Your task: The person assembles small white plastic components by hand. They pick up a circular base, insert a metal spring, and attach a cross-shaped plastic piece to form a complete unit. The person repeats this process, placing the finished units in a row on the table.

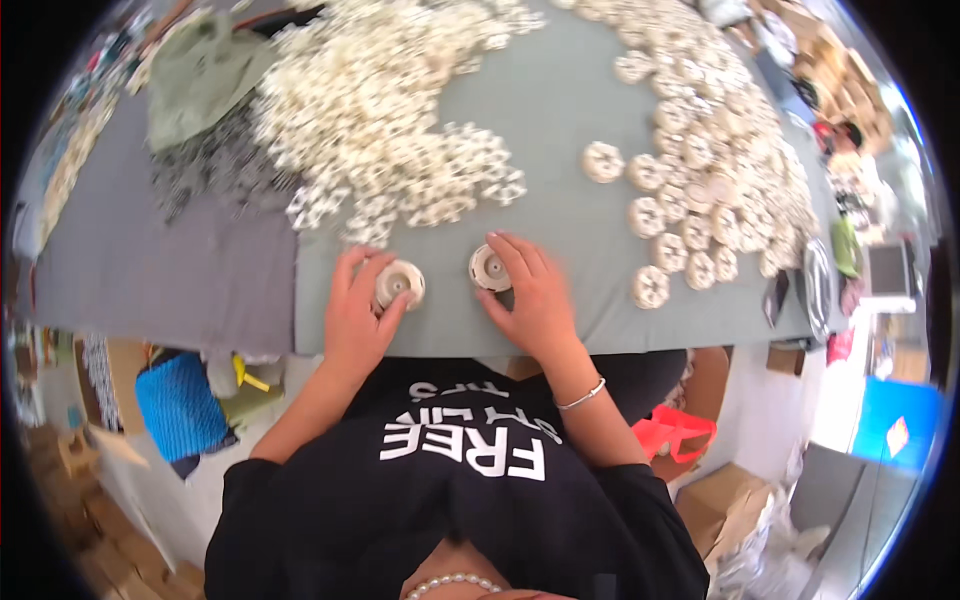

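Near the front edge of the table, my left hand (356, 312) has its fingers and thumb curled around the rim of a round cream plastic part (401, 287). This part has a raised ring and a small hole in its middle. A short gap to the right, my right hand (541, 298) grips a second round cream part (489, 268) between thumb and fingers; the hand is slightly blurred and covers that part's right side. Just beyond my left hand begins a large heap of small white plastic pieces (360, 130).
Many round cream parts (697, 190) lie massed at the right, with one single round part (603, 162) apart from them. Small dark pieces (215, 165) and a grey-green bag (200, 80) lie far left. The grey cloth-covered table (440, 335) ends just before my body.
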`<state>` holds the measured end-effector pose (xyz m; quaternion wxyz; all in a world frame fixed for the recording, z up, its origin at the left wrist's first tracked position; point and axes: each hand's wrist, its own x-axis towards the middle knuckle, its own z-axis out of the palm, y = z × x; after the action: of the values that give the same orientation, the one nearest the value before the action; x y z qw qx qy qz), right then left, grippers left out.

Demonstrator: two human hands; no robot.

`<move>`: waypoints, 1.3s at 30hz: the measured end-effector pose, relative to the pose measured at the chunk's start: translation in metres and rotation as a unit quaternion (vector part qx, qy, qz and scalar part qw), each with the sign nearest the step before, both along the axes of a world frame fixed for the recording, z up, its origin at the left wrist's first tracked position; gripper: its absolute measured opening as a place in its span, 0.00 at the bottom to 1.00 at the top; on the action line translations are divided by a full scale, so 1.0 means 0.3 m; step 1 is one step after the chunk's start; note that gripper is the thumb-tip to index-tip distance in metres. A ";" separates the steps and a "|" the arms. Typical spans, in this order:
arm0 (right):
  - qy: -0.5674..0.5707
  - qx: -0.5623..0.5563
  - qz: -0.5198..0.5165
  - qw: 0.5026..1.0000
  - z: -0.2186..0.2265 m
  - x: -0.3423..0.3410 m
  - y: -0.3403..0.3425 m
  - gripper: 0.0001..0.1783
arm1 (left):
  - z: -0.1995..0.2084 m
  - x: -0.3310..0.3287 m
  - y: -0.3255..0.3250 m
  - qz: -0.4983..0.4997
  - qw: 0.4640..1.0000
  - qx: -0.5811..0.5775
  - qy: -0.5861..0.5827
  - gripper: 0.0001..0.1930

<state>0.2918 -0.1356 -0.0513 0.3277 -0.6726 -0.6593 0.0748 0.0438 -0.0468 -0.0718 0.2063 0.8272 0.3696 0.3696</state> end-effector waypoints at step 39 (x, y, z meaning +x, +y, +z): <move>0.589 0.041 -0.032 0.806 0.065 -0.122 -0.318 0.14 | 0.121 0.148 -0.236 -0.280 0.723 -0.582 -0.243 0.14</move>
<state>0.2553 -0.2309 -0.0317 0.6830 -0.5054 -0.3201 0.4190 0.0881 -0.1177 -0.0354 0.8243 0.4921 0.2009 0.1952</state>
